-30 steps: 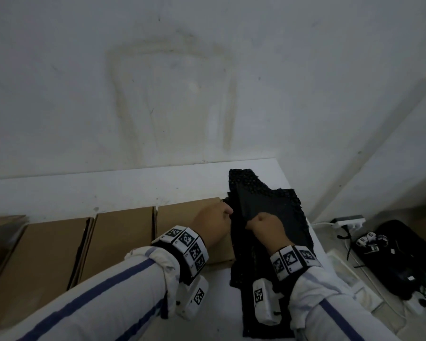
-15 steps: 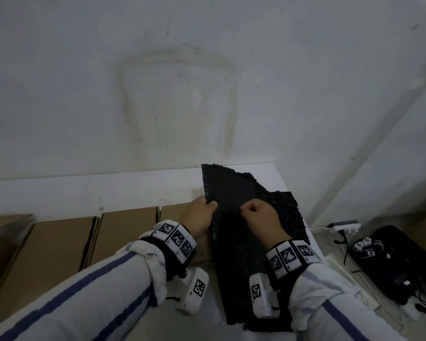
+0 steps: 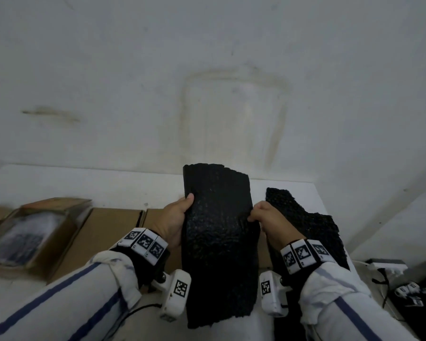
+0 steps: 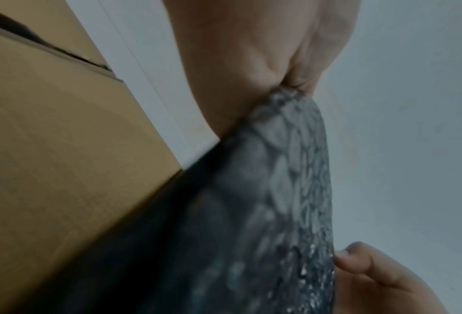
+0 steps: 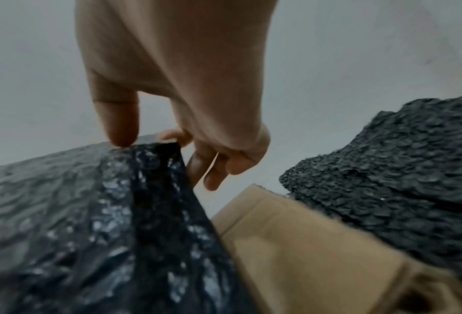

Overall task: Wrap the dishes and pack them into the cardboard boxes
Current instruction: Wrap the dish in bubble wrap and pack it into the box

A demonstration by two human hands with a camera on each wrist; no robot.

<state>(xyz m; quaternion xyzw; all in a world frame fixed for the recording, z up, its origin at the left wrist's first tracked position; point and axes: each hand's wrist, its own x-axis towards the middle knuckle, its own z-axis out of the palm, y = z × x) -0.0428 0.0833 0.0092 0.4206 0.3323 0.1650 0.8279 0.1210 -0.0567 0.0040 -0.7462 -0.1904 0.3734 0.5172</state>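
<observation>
A black bubble-wrap sheet (image 3: 219, 242) hangs upright in front of me, above the white table (image 3: 84, 185). My left hand (image 3: 176, 219) grips its left edge, thumb over the front; the left wrist view shows this pinch on the sheet (image 4: 291, 170). My right hand (image 3: 265, 219) pinches the right edge of the sheet (image 5: 154, 191) between thumb and fingers. A stack of more black wrap (image 3: 308, 225) lies on the table at the right, also visible in the right wrist view as the stack (image 5: 412, 170). No dish shows.
Closed cardboard boxes (image 3: 108, 232) lie in a row along the table. An open box (image 3: 35, 232) at the left holds something wrapped. Below the table's right edge, cables and dark gear (image 3: 408, 289) lie on the floor. A stained white wall (image 3: 231, 107) stands behind.
Both hands have lifted one sheet off the stack and moved it left and up, so it now hangs clear of the pile. The head view has swung right and down slightly.
</observation>
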